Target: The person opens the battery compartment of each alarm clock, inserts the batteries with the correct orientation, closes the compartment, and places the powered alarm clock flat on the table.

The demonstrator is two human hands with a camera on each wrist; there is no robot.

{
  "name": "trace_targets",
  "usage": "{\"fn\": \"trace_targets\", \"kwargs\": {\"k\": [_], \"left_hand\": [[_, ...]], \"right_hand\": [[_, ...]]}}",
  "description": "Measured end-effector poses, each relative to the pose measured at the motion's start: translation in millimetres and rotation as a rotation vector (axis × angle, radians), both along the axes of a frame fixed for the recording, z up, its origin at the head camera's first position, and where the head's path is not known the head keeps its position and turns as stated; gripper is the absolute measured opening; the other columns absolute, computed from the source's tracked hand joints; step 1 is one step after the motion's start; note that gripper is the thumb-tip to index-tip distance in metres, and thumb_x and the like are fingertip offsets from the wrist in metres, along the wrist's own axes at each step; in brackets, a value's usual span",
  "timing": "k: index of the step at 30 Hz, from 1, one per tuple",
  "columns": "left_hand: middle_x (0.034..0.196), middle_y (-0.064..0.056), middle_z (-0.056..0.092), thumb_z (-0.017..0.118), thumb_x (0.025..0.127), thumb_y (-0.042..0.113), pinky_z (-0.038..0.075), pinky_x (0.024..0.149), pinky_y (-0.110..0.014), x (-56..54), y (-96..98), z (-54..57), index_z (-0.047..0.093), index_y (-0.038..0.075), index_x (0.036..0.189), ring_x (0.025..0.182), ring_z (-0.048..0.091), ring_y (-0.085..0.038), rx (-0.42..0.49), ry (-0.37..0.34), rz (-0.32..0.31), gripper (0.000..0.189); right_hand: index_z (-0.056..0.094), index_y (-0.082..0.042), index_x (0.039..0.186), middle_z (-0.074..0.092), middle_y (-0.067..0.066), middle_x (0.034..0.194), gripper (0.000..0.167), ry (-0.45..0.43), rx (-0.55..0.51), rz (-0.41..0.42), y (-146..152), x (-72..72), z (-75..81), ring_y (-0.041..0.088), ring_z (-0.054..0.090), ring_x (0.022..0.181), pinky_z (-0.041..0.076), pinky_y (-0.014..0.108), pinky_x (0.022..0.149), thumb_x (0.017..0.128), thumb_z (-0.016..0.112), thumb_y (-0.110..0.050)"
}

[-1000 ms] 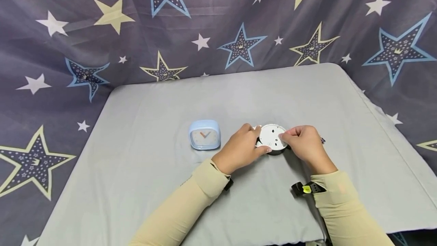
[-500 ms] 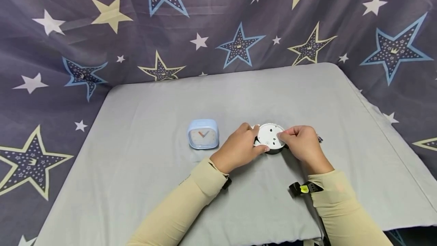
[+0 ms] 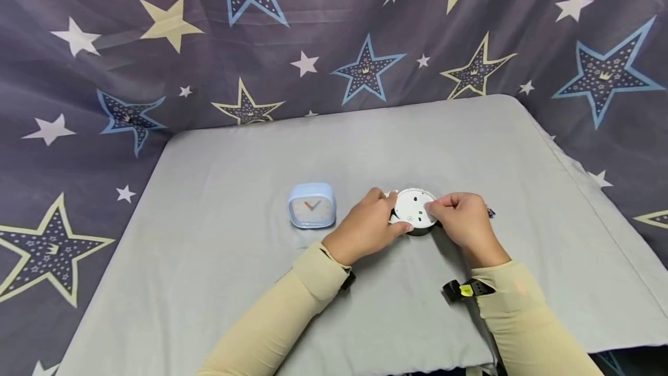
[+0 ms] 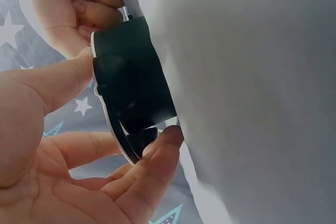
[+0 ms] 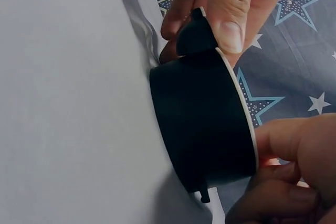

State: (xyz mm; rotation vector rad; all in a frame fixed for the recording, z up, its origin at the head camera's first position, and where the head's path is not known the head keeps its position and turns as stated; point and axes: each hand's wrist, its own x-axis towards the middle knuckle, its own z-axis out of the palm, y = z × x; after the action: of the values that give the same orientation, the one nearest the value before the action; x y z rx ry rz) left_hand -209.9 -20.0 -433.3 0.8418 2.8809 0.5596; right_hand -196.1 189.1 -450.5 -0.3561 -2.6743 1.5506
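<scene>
Pinching at the white face (image 3: 406,206) of the round case (image 5: 205,124) on the grey cloth (image 3: 235,173), the right hand (image 3: 467,225) seems mid-adjustment — the left hand (image 3: 365,225) grips its edge — so continuing calls for steady bracing.

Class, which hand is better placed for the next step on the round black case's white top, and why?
The right hand, probably: its thumb is already at the white top, while the left hand is busy gripping the opposite side of the round black case.
</scene>
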Motion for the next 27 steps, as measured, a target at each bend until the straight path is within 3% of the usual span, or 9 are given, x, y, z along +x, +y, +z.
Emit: {"fn": "trace_targets", "kwargs": {"k": [3, 6, 13, 17, 22, 27], "left_hand": [[0.126, -0.015, 0.060, 0.070, 0.097, 0.048, 0.054, 0.090, -0.031, -1.2, -4.5, 2.9, 0.047, -0.003, 0.152, 0.104, 0.060, -0.018, -0.005, 0.003, 0.017, 0.079], [0.128, -0.016, 0.061, 0.071, 0.096, 0.048, 0.054, 0.093, -0.032, -2.9, -7.4, 4.5, 0.047, -0.004, 0.151, 0.109, 0.060, -0.019, -0.005, 0.000, 0.015, 0.079], [0.130, -0.016, 0.062, 0.070, 0.096, 0.049, 0.054, 0.094, -0.033, -2.7, -3.2, 1.6, 0.047, -0.003, 0.151, 0.111, 0.061, -0.019, -0.002, -0.016, 0.011, 0.079], [0.130, -0.016, 0.062, 0.070, 0.096, 0.050, 0.055, 0.092, -0.034, -0.3, -2.6, 0.9, 0.048, -0.002, 0.151, 0.109, 0.063, -0.020, -0.010, -0.006, 0.012, 0.079], [0.128, -0.016, 0.063, 0.069, 0.097, 0.050, 0.056, 0.089, -0.033, -0.3, -1.7, 0.3, 0.049, -0.002, 0.151, 0.107, 0.063, -0.019, -0.010, 0.007, 0.001, 0.078], [0.130, -0.017, 0.061, 0.069, 0.097, 0.050, 0.055, 0.091, -0.034, -3.4, -4.2, 1.4, 0.048, -0.003, 0.151, 0.107, 0.063, -0.020, -0.006, -0.007, 0.004, 0.079]], "right_hand": [[0.077, 0.003, 0.090, 0.067, -0.005, 0.070, 0.024, 0.009, -0.011, 0.012, -5.7, -3.1, -0.6, 0.011, 0.055, 0.069, 0.045, 0.025, 0.059, 0.090, 0.076, -0.021], [0.077, -0.002, 0.087, 0.068, -0.004, 0.069, 0.022, 0.031, 0.058, 0.013, -9.1, -2.5, 0.9, 0.014, 0.057, 0.067, 0.045, 0.027, 0.059, 0.090, 0.076, -0.024], [0.078, -0.017, 0.076, 0.068, -0.005, 0.064, 0.013, 0.273, 0.485, 0.001, -14.1, 15.2, 6.6, 0.017, 0.059, 0.057, 0.040, 0.033, 0.054, 0.085, 0.071, -0.023], [0.081, -0.016, 0.083, 0.074, 0.000, 0.073, 0.011, 0.314, 0.589, 0.001, -19.6, 24.1, 8.4, 0.022, 0.065, 0.062, 0.041, 0.037, 0.050, 0.083, 0.074, -0.023], [0.083, -0.014, 0.094, 0.077, 0.004, 0.084, 0.017, 0.285, 0.609, 0.011, -21.4, 27.5, 9.7, 0.026, 0.069, 0.071, 0.045, 0.039, 0.052, 0.085, 0.076, -0.027], [0.081, -0.009, 0.089, 0.072, 0.002, 0.070, 0.018, 0.204, 0.411, 0.011, -19.8, 16.5, 6.5, 0.019, 0.060, 0.060, 0.043, 0.033, 0.054, 0.088, 0.077, -0.027]]}}
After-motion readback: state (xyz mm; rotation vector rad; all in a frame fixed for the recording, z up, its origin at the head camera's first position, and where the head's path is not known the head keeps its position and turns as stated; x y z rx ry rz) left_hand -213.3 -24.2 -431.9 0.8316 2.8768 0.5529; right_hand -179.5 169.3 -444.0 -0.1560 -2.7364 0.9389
